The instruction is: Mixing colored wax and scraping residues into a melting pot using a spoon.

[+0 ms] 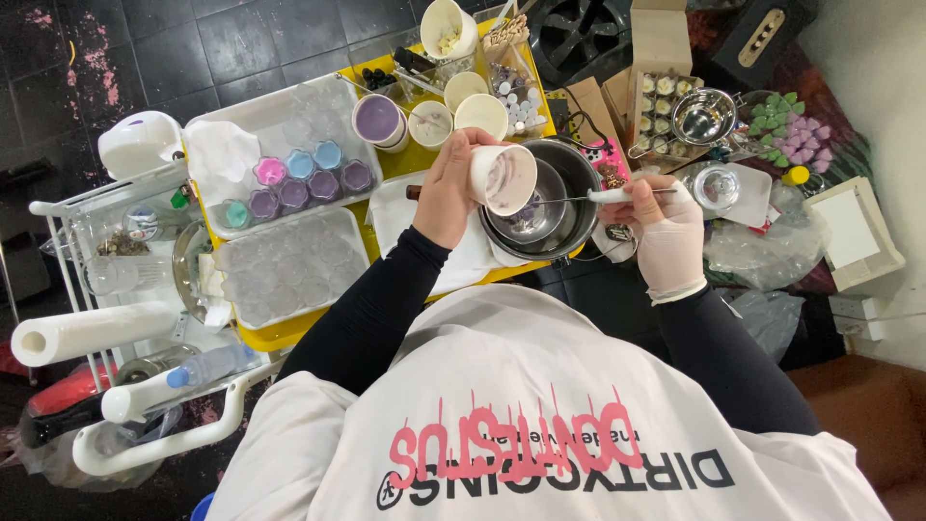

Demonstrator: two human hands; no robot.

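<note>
Two hands work over the steel bowl [564, 183] — the left hand [446, 188] is clamped around a white paper cup [505, 178], tilted above the bowl's near rim, while the gloved right hand [666, 227] pinches a thin white-handled stirrer [610, 196] reaching into the bowl from its right.

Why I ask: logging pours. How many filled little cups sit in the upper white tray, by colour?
Pink cup: 1
Blue cups: 2
Purple cups: 4
Teal cup: 1
Total: 8
</note>
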